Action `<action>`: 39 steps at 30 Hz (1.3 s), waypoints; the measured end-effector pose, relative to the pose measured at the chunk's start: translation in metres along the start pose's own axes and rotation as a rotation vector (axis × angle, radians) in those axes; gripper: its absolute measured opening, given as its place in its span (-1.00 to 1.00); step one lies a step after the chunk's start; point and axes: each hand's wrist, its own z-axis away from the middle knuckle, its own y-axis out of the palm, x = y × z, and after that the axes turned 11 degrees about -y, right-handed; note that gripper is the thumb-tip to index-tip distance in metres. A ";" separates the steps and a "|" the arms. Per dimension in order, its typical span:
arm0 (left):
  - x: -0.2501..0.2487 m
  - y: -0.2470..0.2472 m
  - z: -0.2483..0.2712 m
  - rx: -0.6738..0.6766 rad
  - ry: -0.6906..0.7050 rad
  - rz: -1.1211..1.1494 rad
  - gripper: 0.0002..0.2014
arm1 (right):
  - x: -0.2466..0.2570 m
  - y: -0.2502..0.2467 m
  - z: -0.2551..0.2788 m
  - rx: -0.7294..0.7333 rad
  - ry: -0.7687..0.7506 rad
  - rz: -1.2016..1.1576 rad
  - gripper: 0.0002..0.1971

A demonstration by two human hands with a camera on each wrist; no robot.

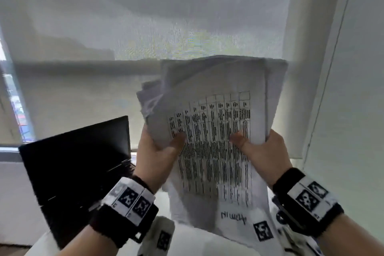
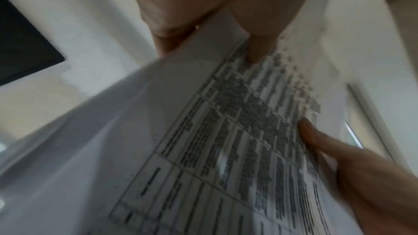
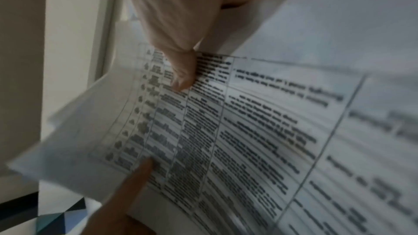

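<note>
1. the left grip (image 1: pixel 154 158) and right grip (image 1: pixel 268 151) each pinch the paper stack (image 1: pixel 214 97), thumbs on its printed top sheet, raised in the air right of the laptop (image 1: pixel 79 162).
2. step in hand, probably: squaring the uneven sheets.
3. next calls for tapping the lower edge on the bench (image 1: pixel 207 245).

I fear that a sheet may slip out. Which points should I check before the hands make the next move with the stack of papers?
1. Left hand grips the paper stack at its left edge, thumb on top: ok.
2. Right hand grips the right edge, thumb on top: ok.
3. Sheets squared up: not ok, the top edges fan out.
4. Stack apart from the laptop at the left: ok.
5. Free place below to set the stack down: cannot tell, the papers hide it.
</note>
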 end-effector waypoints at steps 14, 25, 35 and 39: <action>0.014 0.027 0.041 0.042 0.139 -0.121 0.00 | -0.024 -0.002 0.030 -0.002 -0.187 0.019 0.13; -0.016 0.022 0.008 -0.018 0.558 -0.313 -0.83 | -0.006 -0.008 -0.005 0.021 -0.469 0.600 -0.48; 0.002 0.010 -0.002 -0.299 0.240 0.085 -0.92 | -0.016 -0.015 -0.001 -0.019 -0.091 0.046 -0.38; 0.020 -0.002 0.000 0.018 0.201 0.240 -0.64 | -0.024 -0.014 -0.002 -0.078 -0.079 -0.038 -0.85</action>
